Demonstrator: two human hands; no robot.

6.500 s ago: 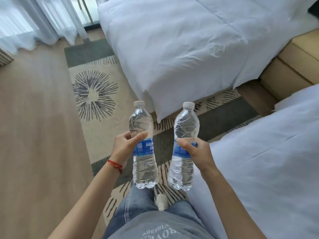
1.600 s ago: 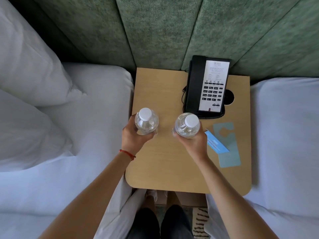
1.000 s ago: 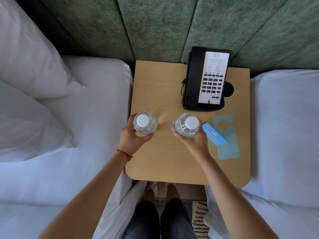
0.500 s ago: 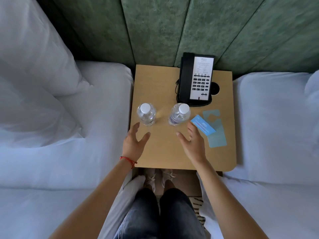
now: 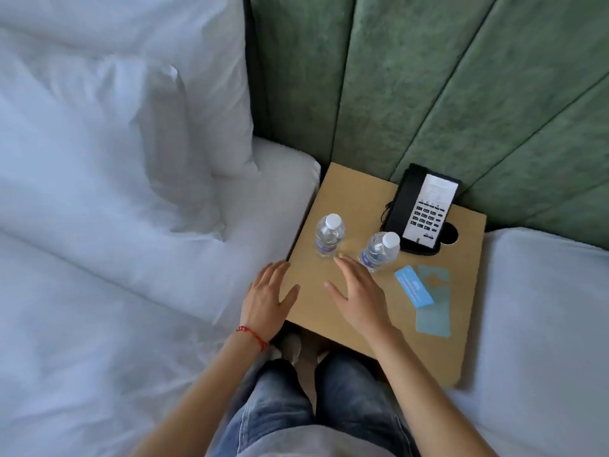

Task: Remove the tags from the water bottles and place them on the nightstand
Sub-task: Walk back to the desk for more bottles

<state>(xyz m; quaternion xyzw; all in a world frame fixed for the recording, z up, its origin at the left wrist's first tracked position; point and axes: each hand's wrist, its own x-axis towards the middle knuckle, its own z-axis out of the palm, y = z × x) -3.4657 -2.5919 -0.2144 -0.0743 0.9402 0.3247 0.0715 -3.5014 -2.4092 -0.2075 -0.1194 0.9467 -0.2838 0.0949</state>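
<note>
While both bottles stand upright on the tabletop, left hand and right hand hover spread, empty; placement seemingly finished, tags indistinct; next: withdraw

Green padded wall panels rise at the far side; white beds flank left and right, pillows piled far left.

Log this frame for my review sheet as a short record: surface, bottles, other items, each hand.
surface: wooden nightstand between two white beds
bottles: left bottle and right bottle, upright, capped, apart
other items: black phone at back; blue card overlapping teal door hanger
left hand: open, empty
right hand: open, empty
</note>
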